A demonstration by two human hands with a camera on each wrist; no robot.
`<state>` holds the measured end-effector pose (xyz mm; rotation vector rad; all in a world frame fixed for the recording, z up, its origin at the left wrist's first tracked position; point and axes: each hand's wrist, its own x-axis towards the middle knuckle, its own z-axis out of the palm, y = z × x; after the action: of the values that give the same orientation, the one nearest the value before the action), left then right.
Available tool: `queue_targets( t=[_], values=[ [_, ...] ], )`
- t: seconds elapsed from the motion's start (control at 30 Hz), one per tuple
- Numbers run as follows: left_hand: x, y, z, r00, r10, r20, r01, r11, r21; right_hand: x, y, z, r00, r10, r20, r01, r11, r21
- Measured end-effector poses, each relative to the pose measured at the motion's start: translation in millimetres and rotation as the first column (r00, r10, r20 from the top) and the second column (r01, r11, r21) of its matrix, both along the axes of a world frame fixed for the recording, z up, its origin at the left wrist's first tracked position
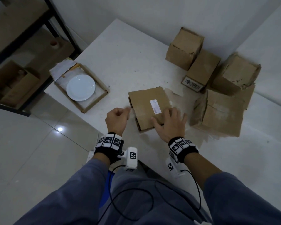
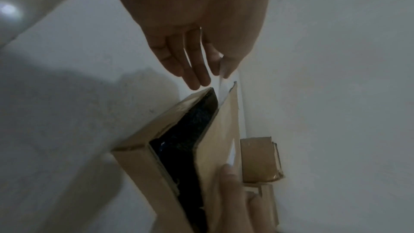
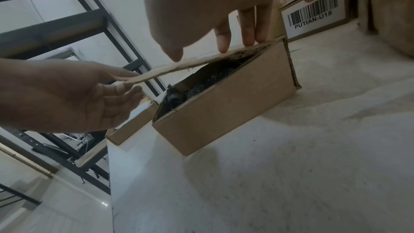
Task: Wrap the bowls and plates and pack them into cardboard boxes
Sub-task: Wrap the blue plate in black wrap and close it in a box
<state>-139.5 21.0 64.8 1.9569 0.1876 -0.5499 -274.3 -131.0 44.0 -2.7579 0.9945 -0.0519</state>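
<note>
A small brown cardboard box (image 1: 148, 108) with a white label sits near the table's front edge. Its lid (image 3: 201, 59) is lifted a little, and something dark and crinkled (image 3: 201, 84) shows inside. My right hand (image 1: 167, 114) lies flat on the lid with straight fingers (image 3: 248, 29). My left hand (image 1: 127, 111) is just left of the box and pinches a pale tape strip (image 2: 221, 72) that runs to the lid's edge. A bare white plate (image 1: 80, 87) lies in a shallow open box (image 1: 94, 103) at the table's left corner.
Several closed cardboard boxes stand at the back right, one with a barcode label (image 1: 193, 83). A torn, flattened box (image 1: 221, 114) lies right of my right hand. A black-framed shelf (image 1: 62, 25) with more boxes stands left of the table.
</note>
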Motion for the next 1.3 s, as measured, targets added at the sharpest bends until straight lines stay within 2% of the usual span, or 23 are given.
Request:
queue_targets(
  t=[0.1,0.27,0.4,0.5,0.73,0.93,1.07,1.2,1.3],
  values=[
    [-1,0,-5,0.994,0.094,-0.052,-0.098,0.993,-0.072,3,-3,-1,1.0,-0.006,-0.028,0.006,1.0,0.001],
    [-3,2,-17,0.99,0.131,-0.059,-0.138,0.981,-0.138,8,-2,3,0.999,-0.009,-0.039,0.012,0.998,0.062],
    [-5,3,-22,0.966,0.166,-0.196,-0.217,0.936,-0.277,27,-3,5,0.991,0.112,0.076,-0.127,0.966,0.226],
    [-6,5,-23,0.955,0.162,-0.247,-0.238,0.917,-0.32,45,2,-1,0.987,0.158,0.026,-0.16,0.968,0.194],
    [6,8,-40,0.959,0.15,-0.24,-0.2,0.959,-0.202,50,12,-29,0.988,0.129,-0.091,-0.12,0.988,0.095],
    [5,7,-56,0.926,0.145,-0.347,-0.238,0.94,-0.243,50,14,-33,0.995,0.103,-0.01,-0.102,0.992,0.071],
    [2,-1,-60,0.923,0.124,-0.364,-0.225,0.941,-0.251,50,14,-35,0.995,0.101,-0.018,-0.1,0.994,0.038],
    [-4,-11,-68,0.941,0.127,-0.313,-0.195,0.961,-0.197,51,15,-34,0.995,0.102,-0.02,-0.102,0.995,0.025],
    [-12,-22,-70,0.965,0.17,-0.201,-0.179,0.983,-0.027,52,15,-33,0.994,0.104,-0.037,-0.103,0.994,0.025]
  ],
)
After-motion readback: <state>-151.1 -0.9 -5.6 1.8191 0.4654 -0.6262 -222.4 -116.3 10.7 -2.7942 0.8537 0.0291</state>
